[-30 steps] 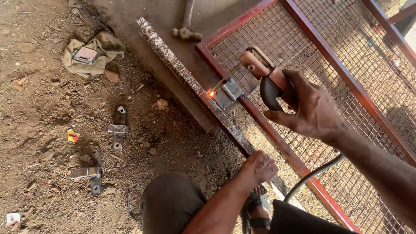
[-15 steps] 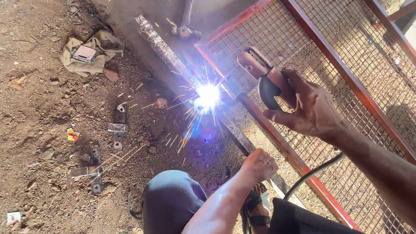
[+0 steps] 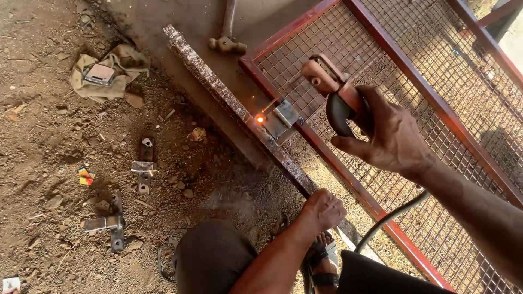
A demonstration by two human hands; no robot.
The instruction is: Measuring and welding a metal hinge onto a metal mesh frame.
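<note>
Gripping electrode holder, right hand

The ground is brown dirt with small stones. At ten o'clock lies a crumpled cloth. At eight o'clock sit little metal pieces. A smooth grey floor strip runs at twelve o'clock. Sunlight is bright.

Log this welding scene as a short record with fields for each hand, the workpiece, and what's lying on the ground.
right hand: grips a welding electrode holder, rod aimed at a glowing spot
left hand: fist resting on the long metal bar
workpiece: red mesh frame beside the bar, small metal plate at the joint
ground: hammer, cloth, metal brackets on dirt
</note>
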